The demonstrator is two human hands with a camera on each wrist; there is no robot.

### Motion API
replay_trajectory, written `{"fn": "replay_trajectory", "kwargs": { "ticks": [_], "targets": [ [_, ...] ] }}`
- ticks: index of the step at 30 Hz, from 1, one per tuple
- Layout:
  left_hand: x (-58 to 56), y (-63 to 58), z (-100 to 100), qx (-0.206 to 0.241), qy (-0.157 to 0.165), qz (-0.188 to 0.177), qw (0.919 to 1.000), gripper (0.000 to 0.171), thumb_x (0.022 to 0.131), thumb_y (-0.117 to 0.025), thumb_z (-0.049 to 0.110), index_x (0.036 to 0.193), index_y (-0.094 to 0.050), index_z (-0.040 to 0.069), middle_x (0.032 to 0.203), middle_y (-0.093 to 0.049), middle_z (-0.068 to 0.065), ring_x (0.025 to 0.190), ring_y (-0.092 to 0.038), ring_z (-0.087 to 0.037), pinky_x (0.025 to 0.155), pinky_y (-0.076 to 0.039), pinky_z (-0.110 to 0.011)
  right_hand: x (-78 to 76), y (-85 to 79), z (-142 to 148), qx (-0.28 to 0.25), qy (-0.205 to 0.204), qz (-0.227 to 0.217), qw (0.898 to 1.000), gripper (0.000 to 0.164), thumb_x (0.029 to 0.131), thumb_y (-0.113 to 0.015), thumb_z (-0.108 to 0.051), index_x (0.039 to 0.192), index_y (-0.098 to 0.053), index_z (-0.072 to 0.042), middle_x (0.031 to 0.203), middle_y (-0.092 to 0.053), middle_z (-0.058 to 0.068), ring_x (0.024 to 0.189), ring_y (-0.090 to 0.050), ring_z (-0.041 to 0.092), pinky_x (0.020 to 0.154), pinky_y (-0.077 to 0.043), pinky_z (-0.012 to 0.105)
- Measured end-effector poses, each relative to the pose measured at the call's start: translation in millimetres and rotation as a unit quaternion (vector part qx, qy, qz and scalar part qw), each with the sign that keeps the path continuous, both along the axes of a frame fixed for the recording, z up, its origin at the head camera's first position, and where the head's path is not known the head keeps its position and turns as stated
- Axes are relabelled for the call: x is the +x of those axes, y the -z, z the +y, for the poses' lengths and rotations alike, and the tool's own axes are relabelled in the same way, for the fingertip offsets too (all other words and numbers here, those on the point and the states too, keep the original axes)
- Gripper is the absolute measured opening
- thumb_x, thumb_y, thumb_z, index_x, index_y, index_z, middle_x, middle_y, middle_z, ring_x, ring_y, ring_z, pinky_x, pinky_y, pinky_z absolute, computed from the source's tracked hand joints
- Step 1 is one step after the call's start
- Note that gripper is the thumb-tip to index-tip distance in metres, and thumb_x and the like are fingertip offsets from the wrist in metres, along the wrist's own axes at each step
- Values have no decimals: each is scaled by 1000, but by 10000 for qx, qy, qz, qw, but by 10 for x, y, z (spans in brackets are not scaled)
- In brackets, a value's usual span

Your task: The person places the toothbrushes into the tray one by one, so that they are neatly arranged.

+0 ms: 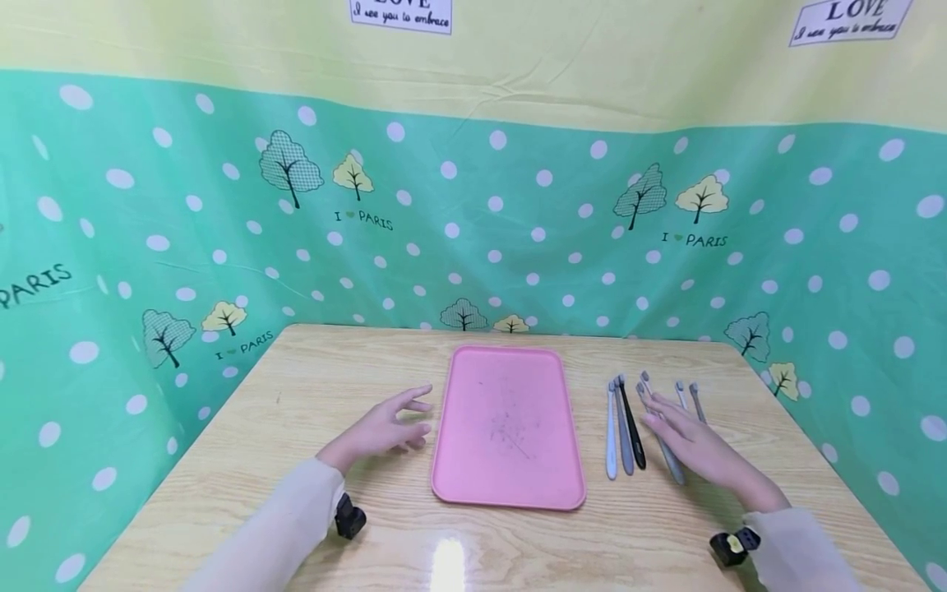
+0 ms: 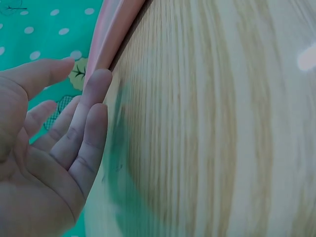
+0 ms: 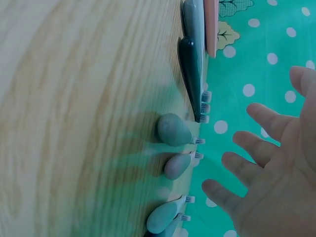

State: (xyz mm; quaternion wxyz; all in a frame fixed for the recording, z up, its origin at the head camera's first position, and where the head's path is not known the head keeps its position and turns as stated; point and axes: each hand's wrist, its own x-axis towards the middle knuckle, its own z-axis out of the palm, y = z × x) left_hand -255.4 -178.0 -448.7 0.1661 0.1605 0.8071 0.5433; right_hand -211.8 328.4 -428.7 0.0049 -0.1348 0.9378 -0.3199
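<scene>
My left hand (image 1: 386, 425) hovers beside the left edge of a pink tray (image 1: 473, 485), fingers loosely extended and holding nothing. In the left wrist view, the fingers (image 2: 94, 128) overlap the tray's rim (image 2: 106, 49). My right hand (image 1: 695, 448) is over several toothbrushes, its fingers (image 3: 254, 148) spread with nothing between them. Left of it lie a light toothbrush (image 1: 611, 436), a grey-blue one (image 1: 625, 436) and a black one (image 1: 632, 423). Partly hidden beneath the hand is a grey toothbrush (image 1: 673, 464). Other brush heads (image 1: 681, 386) show beyond the fingers.
A wooden table (image 1: 355, 543) bears the tray and toothbrushes. Behind it and at both sides hangs a green polka-dot cloth (image 1: 518, 247) with a yellow upper band. Small black cameras are strapped at both wrists.
</scene>
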Motion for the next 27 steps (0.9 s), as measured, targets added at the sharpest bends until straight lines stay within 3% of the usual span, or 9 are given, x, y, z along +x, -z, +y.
{"fn": "replay_trajectory", "kwargs": {
  "ticks": [6,17,27],
  "targets": [
    [-41,47,83,-12,-12,-65,10000,68,100,-63,16,158,-29,8,140,-51,-23,84,-72,-27,67,-60,-39,-10,29,-28,-184,-115,48,9998,59,109,-40,-39,153,-36,1,158,-26,29,140,-26,54,107,-26,73],
    [-51,105,211,-2,-250,-310,9992,67,96,-64,11,155,-33,3,133,-55,-20,82,-71,-25,66,-60,-37,2,48,-87,-199,-341,289,9988,54,104,-56,-30,147,-46,2,146,-46,27,126,-49,50,98,-45,65],
    [-37,108,216,21,-331,-501,9982,71,92,-70,12,154,-36,3,135,-53,-17,82,-71,-24,67,-61,-37,-18,-5,-198,-141,-245,-102,9995,50,99,-66,-25,140,-54,1,124,-63,18,101,-64,27,81,-57,44]
  ]
}}
